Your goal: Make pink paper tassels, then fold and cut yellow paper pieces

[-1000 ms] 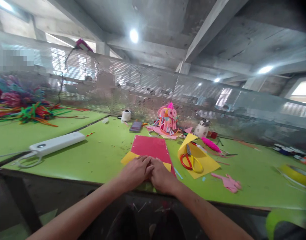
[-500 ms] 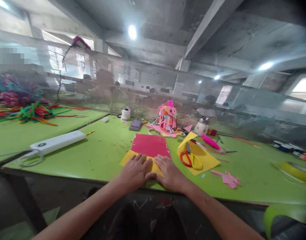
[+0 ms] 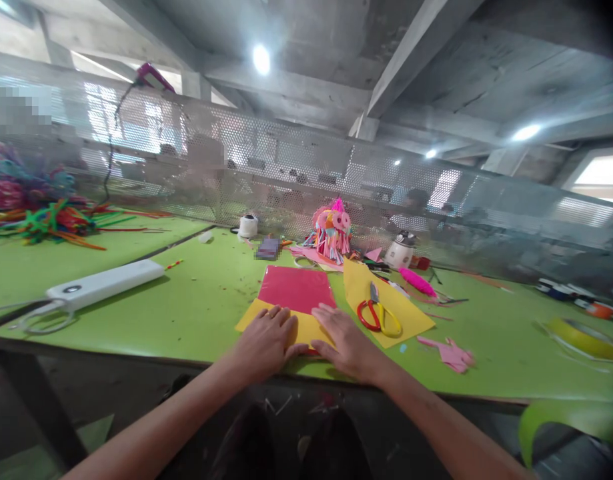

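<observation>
Both my hands lie near the table's front edge on a yellow paper strip (image 3: 306, 329), which covers the lower part of a red sheet (image 3: 296, 287). With fingers flat and thumb spread inward, my left hand (image 3: 267, 339) presses on the strip's left side. My right hand (image 3: 347, 341) rests over its right end, fingers stretched out and thumb apart. A little red shows below the strip between the thumbs. To the right, scissors (image 3: 380, 319) with one red and one yellow handle lie on a larger yellow sheet (image 3: 412, 321).
A pink paper scrap (image 3: 454, 353) and a yellow tape roll (image 3: 586, 339) lie at right. A fringed pink paper figure (image 3: 332, 230) stands at the back before a perforated metal screen (image 3: 266, 153). On the left are a white device (image 3: 106, 280) and colourful pipe cleaners (image 3: 61, 221).
My hands have drawn apart a little, uncovering more of the yellow strip. The yellow sheet under the scissors, curled over at its left before, lies flatter. The view has shifted slightly.
</observation>
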`<state>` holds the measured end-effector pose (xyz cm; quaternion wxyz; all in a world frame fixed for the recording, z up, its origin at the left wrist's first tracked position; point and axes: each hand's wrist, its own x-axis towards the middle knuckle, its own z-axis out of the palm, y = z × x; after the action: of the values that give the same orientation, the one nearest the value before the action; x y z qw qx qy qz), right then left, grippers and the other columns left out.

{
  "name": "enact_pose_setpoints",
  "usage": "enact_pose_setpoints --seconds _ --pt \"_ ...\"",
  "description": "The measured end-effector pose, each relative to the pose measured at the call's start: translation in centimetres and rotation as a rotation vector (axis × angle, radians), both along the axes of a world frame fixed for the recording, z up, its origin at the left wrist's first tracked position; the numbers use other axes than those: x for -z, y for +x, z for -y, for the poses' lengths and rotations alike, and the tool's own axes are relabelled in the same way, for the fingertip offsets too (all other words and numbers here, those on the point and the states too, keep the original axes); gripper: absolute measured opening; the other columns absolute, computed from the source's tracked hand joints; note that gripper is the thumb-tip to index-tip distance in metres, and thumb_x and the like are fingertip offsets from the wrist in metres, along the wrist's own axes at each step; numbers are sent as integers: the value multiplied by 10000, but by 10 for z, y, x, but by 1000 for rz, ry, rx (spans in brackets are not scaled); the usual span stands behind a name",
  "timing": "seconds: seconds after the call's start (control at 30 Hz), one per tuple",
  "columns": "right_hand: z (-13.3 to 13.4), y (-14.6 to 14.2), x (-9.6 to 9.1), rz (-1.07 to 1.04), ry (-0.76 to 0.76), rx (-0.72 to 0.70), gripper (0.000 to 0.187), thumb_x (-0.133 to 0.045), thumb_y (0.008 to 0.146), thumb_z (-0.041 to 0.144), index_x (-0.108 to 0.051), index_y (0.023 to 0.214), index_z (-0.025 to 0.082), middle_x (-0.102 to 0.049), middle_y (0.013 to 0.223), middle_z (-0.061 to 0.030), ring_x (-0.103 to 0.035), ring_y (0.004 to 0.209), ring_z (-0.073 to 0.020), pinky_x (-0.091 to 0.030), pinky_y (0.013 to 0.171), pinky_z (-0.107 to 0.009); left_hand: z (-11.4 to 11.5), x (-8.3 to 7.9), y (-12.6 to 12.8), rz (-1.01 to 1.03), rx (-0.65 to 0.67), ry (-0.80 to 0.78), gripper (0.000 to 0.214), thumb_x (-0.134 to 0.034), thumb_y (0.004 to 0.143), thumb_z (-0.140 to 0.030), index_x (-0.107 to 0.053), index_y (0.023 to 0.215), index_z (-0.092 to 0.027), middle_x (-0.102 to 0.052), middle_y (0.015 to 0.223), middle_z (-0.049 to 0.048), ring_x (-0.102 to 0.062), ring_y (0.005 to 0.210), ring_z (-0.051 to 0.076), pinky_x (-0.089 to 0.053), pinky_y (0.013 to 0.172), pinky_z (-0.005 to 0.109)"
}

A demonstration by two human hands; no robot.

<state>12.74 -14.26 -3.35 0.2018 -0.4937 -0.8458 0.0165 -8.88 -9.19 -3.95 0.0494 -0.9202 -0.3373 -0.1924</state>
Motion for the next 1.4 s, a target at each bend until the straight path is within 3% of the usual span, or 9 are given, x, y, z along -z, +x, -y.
enact_pose_setpoints --seconds 0.17,0.37,0.5,0.7,0.87,1.0,1.17,1.4 --pt "-7 -20 4 28 -77 -53 645 -425 950 543 -425 1429 111 -459 1466 -165 -392 1376 -296 -288 1153 -508 1 -1 -1 -30 0 -13 384 -397 960 -497 -596 1013 -173 -598 1047 117 -532 1036 281 -409 928 453" --pt "20 26 23 54 -33 37 664 -470 933 533 -406 1447 118 -426 1485 -182 -372 1390 -294 -319 1144 -509 2 4 -1 -18 -35 13 433 -443 935 -523 -596 1133 -170 -598 1135 137 -519 1102 306 -393 965 474" --pt "30 44 16 34 -28 122 603 -472 936 525 -454 1421 167 -496 1434 -166 -431 1351 -305 -363 1112 -526 4 3 0 -30 -48 38 530 -437 913 -584 -599 1166 -148 -604 1151 164 -520 1097 331 -388 959 494" --pt "-9 8 -15 -52 81 11 462 -430 977 403 -546 1322 118 -565 1361 -159 -464 1318 -268 -372 1117 -468 3 -7 16 -101 -64 7 607 -348 911 -649 -650 1057 -143 -646 999 159 -585 970 317 -419 906 489" --pt "-42 -10 -4 -69 -32 -109 376 -342 1001 257 -600 1240 124 -635 1265 -140 -570 1202 -214 -446 1060 -392 -4 -2 26 -70 -55 8 439 -414 950 -482 -622 1120 -135 -655 1099 163 -592 1049 313 -430 937 467" --pt "-39 -11 14 -44 -18 -84 423 -360 998 270 -502 1356 95 -550 1375 -163 -489 1294 -230 -385 1114 -420 -6 10 23 -9 -79 17 385 -434 945 -347 -587 1213 -117 -625 1233 163 -556 1172 313 -400 1017 458" --pt "-32 -12 19 5 -2 -68 428 -382 995 278 -515 1357 94 -531 1402 -160 -452 1328 -252 -363 1132 -447 -8 11 14 -32 -186 13 528 -446 926 -484 -606 1180 -50 -602 1255 232 -530 1213 355 -355 1064 499" --pt "-31 -14 17 6 5 -51 416 -413 983 269 -536 1339 92 -535 1403 -148 -452 1330 -258 -356 1139 -444 -26 0 -16 -87 -224 55 593 -443 902 -591 -657 1049 -58 -662 1095 239 -593 1096 365 -393 999 529"
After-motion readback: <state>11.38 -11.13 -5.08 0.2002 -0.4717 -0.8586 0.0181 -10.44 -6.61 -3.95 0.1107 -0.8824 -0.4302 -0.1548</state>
